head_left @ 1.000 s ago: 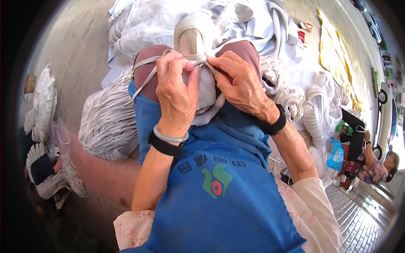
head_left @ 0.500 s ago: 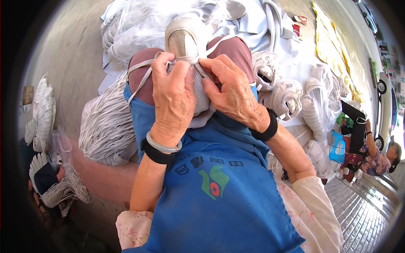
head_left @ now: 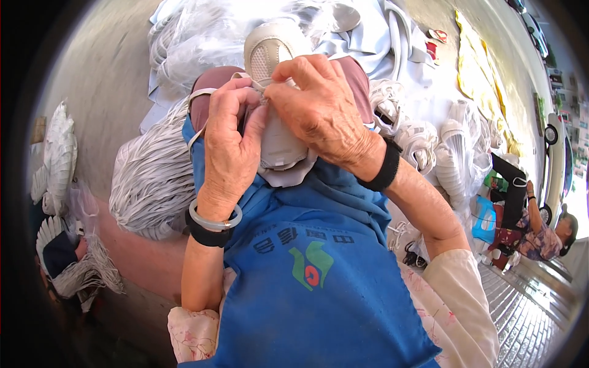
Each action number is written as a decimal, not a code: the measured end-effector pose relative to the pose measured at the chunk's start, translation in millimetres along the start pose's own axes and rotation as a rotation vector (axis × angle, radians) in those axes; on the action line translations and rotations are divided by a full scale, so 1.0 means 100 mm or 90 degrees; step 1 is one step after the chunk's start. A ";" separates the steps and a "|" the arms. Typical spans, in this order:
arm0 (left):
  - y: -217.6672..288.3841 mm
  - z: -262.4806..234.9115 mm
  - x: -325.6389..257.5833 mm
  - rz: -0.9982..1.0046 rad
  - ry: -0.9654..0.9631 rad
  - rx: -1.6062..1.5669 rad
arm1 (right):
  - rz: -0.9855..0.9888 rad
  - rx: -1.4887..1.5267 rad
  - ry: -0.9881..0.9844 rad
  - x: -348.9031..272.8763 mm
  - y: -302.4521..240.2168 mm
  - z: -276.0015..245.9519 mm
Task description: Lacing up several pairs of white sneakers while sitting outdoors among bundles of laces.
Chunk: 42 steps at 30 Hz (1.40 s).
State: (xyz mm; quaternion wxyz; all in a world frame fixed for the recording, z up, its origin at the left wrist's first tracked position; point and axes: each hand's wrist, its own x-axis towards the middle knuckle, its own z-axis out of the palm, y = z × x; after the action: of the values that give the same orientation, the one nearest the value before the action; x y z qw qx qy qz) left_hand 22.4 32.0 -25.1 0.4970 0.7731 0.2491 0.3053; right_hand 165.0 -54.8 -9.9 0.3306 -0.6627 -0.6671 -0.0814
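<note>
A cream-white sneaker (head_left: 283,144) rests between my knees, its toe pointing away from me and its tongue towards me. Both hands work at the lacing across its front. My left hand (head_left: 228,144) is on the left side, fingers bent around a flat white shoelace (head_left: 204,92) that trails over the left knee. From the right, my right hand (head_left: 325,113) reaches across the shoe, thumb and fingers pinched at the lace close to the left fingertips. The pinch points are partly hidden by the fingers.
A thick bundle of white laces (head_left: 149,178) lies left of my blue apron (head_left: 343,294). Plastic-wrapped white goods (head_left: 202,46) are beyond the knees. Laced white shoes (head_left: 417,141) stand to the right. Another person (head_left: 543,230) sits at the far right.
My right hand has moved left across the shoe, towards the left fingertips. My left hand has shifted slightly left and down. The lace stretched to the right is no longer visible.
</note>
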 end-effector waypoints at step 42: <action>-0.15 -0.52 0.43 0.099 -0.271 0.152 | 0.286 -0.024 0.059 -0.05 -0.39 0.47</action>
State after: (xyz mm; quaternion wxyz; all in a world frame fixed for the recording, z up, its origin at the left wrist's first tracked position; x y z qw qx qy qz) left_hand 12.9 99.1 -12.4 0.4183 0.8901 0.1128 0.1413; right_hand 112.5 -37.5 -35.9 0.3584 -0.7962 -0.4851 -0.0486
